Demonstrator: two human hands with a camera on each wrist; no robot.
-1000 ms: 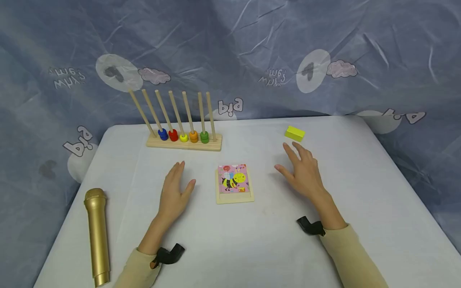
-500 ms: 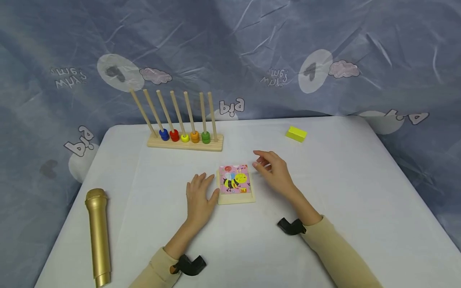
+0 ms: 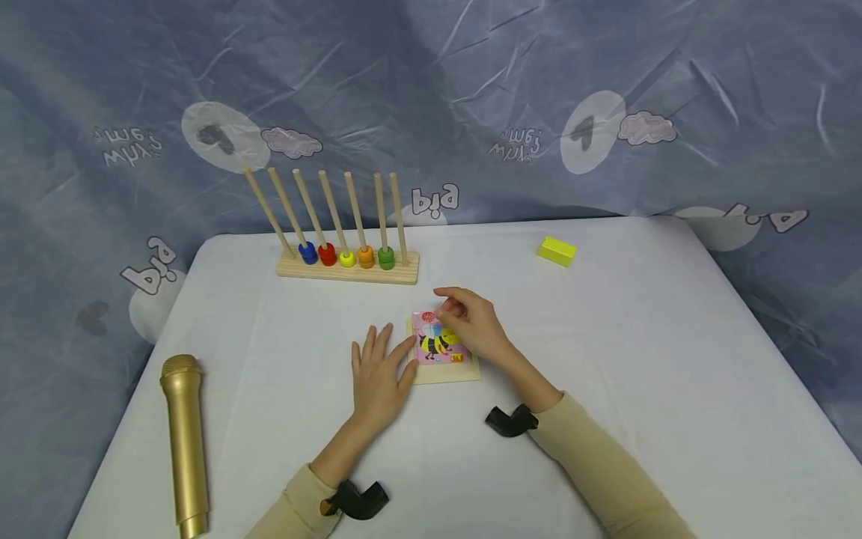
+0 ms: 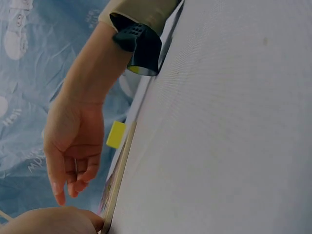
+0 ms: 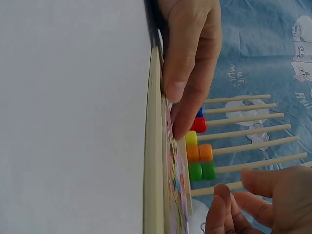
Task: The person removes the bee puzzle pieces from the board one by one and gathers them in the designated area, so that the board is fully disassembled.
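Observation:
A small sliding picture puzzle (image 3: 431, 344) with a bee on pink tiles lies flat in a pale wooden frame at the table's middle. My left hand (image 3: 380, 378) rests beside it, fingers spread, with thumb and forefinger at the frame's left edge. In the right wrist view those left fingertips (image 5: 175, 90) sit right at the frame and tiles. Over the puzzle's upper right part is my right hand (image 3: 474, 326), its fingers bent loosely and nothing between them. The left wrist view shows this right hand (image 4: 75, 146) raised above the board. It covers the puzzle's top right corner in the head view.
A wooden peg rack (image 3: 346, 274) with coloured beads on several rods stands behind at the left. Further right lies a yellow block (image 3: 557, 251). A gold microphone (image 3: 185, 442) lies along the left side. Printed cloth (image 3: 377, 97) hangs behind the white table (image 3: 673, 359).
Both hands have come inward from either side. The left hand has reached the puzzle's left edge; the right hand has moved left over its upper right part. The puzzle stays in place.

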